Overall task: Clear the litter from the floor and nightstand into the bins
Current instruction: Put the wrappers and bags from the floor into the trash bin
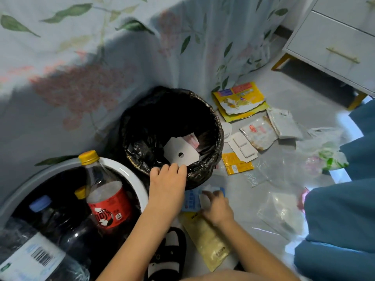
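A round bin lined with a black bag [219,134] stands on the floor by the bed, with a white card with a hole [180,154] and a pink wrapper inside. My left hand [168,183] rests at the bin's near rim, fingers relaxed and holding nothing. My right hand [218,207] is low on the floor just right of the bin, its fingers curled on a white and blue wrapper [194,199]; the hand is blurred. A beige pouch [209,238] lies under my right wrist.
A white bin [129,173] at left holds a cola bottle [107,199] and other bottles. Litter covers the floor at right: a torn yellow packet [239,100], small sachets, clear plastic bags [284,211]. White nightstand [334,37] at top right; blue fabric [345,220] at right.
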Demonstrator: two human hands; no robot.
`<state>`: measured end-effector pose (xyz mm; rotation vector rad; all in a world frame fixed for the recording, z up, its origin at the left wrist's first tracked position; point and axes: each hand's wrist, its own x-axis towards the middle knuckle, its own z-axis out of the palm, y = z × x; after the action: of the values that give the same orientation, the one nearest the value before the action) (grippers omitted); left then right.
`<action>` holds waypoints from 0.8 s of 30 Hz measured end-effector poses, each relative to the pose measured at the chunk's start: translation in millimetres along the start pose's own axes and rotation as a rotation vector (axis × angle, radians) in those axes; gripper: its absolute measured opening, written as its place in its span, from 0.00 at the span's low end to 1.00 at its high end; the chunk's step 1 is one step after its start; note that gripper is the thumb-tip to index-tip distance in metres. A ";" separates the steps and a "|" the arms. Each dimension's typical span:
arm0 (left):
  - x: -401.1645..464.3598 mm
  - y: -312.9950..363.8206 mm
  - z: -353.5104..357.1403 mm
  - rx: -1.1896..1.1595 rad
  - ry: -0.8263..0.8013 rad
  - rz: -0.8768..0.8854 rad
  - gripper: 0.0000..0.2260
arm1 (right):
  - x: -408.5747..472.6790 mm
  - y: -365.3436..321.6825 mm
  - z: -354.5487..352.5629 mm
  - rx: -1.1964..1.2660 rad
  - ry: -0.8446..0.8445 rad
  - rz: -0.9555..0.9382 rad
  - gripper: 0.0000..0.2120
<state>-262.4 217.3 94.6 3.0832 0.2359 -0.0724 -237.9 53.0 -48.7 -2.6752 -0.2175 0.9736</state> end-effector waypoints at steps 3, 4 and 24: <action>-1.4 0.1 1.1 0.000 -0.018 0.010 0.18 | -3.6 3.9 16.4 -0.043 -0.002 0.035 0.30; -1.5 0.4 0.5 -0.005 -0.019 0.021 0.17 | -3.1 7.6 18.4 -0.047 0.006 0.027 0.28; -1.6 1.3 -12.5 -0.044 -0.124 0.006 0.15 | -13.8 39.7 -14.2 0.935 0.069 0.147 0.06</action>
<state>-263.2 216.4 107.3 3.0208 0.2192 -0.2541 -237.5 9.0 -42.5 -1.8615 0.3722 0.7503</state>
